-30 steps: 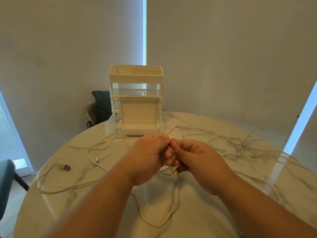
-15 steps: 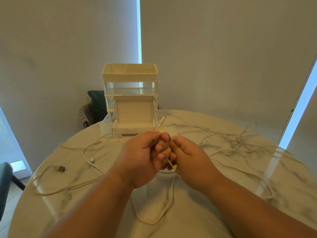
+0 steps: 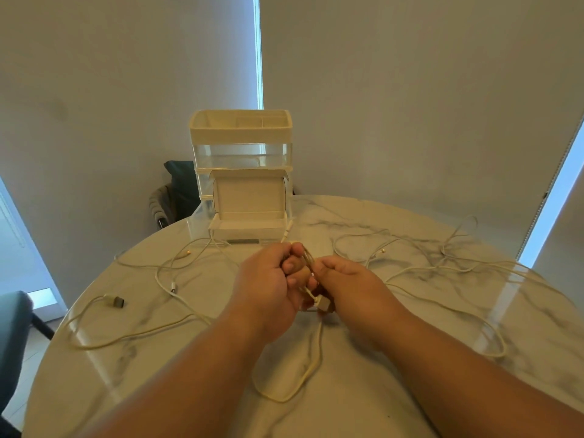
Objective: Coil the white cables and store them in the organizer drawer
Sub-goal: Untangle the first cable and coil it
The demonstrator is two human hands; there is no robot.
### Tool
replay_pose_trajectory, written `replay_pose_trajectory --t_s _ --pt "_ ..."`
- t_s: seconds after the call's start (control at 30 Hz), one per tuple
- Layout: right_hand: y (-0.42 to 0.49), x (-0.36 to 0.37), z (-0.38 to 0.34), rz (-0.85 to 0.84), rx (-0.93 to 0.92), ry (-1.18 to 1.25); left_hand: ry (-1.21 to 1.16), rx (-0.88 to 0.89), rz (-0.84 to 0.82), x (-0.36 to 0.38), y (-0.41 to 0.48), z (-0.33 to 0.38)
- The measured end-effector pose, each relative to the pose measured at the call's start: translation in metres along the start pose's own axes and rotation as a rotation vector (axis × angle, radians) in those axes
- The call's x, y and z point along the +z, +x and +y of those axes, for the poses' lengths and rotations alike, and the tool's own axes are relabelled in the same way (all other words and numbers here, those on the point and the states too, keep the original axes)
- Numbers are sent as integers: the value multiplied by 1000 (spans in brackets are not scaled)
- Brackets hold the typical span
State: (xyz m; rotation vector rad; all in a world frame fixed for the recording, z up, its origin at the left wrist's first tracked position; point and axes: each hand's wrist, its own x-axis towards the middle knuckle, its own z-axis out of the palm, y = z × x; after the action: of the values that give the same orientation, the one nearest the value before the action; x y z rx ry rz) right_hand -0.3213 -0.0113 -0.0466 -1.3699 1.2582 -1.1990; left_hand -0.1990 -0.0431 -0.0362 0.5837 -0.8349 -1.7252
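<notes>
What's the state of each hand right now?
Left hand: closed, fingers curled round the partly coiled white cable.
Right hand: closed, fingers pinching the same cable near its plug.

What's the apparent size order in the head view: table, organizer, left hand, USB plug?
1. table
2. organizer
3. left hand gripping the cable; nearness to the camera inflates it
4. USB plug

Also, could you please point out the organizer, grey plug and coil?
organizer (image 3: pixel 240 134): head view, top tray's front wall.
grey plug (image 3: pixel 117 301): head view, its body.
coil (image 3: pixel 309 258): head view, its upper loops.
</notes>
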Motion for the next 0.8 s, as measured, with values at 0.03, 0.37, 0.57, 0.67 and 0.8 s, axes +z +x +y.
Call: replay_pose_trajectory --t_s 0.03,0.37,0.57,0.67,0.8 --pt "0 1 -1 15 -6 -2 -52 14 21 -1 1 1" --pt "0 -5 -11 -81 99 -32 -81 -49 -108 -4 -3 10" --pt "1 -11 -8 -138 264 131 -47 -71 -179 -5 -6 14" --pt "6 -10 -2 -57 228 227 -13 -86 -167 -7 -2 14" --pt "14 -23 -12 87 -74 212 138 -228 -278 -9 -5 15"
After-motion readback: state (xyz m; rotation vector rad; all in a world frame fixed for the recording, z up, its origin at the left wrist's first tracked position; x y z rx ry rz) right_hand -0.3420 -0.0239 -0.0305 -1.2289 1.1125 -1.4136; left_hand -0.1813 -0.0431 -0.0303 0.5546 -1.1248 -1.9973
